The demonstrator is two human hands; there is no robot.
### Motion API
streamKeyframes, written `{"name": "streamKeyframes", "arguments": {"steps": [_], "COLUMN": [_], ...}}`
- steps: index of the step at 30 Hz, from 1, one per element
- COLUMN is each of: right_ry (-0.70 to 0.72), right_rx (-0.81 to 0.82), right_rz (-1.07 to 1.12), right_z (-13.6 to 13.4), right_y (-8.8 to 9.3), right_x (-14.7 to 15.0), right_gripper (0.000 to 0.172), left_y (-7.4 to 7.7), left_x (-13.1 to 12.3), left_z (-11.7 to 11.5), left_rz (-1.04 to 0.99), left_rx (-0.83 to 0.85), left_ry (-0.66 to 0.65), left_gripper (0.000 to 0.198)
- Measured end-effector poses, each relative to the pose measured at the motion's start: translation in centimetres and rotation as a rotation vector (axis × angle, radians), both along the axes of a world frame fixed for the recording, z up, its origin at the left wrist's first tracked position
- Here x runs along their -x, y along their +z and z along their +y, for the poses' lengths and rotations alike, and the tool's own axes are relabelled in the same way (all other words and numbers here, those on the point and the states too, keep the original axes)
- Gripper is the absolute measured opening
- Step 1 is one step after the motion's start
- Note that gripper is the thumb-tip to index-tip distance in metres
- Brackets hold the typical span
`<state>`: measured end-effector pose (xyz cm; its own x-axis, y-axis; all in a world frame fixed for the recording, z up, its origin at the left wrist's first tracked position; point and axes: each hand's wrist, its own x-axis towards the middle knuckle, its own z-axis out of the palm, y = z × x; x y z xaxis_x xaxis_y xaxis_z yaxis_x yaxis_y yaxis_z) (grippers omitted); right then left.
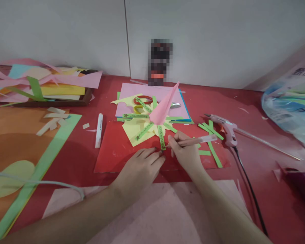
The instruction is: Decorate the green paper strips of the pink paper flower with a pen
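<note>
red table (pixel 256 112), right hand (pixel 185 152) holding pen (pixel 198 140), tip on patterned green strip (pixel 162 137)

One pink paper cone (pixel 165 105). Left of it, one white marker pen (pixel 99 130); right, one pink glue gun (pixel 227 130).

Right hand (pixel 184 149) with pen (pixel 195 140) on green strip (pixel 162 137), left hand (pixel 142 166) flat on red paper (pixel 112 152).
</note>
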<state>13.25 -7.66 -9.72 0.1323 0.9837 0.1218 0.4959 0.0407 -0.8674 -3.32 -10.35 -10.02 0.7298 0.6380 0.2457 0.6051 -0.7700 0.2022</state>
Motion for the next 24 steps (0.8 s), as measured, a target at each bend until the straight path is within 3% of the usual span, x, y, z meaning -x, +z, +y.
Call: {"name": "streamKeyframes", "arguments": {"steps": [24], "right_ry": [0.029], "right_rx": [-0.002], "right_rz": [-0.025], "right_z": [0.01], "right_y": [-0.33], "right_x": [-0.12], "right_gripper": [0.034], "left_y": [0.1], "left_x": [0.07], "left_z": [0.04], "left_rz": [0.0], "left_rx": [-0.007], "left_ry": [-0.003], "left_gripper": [0.03]}}
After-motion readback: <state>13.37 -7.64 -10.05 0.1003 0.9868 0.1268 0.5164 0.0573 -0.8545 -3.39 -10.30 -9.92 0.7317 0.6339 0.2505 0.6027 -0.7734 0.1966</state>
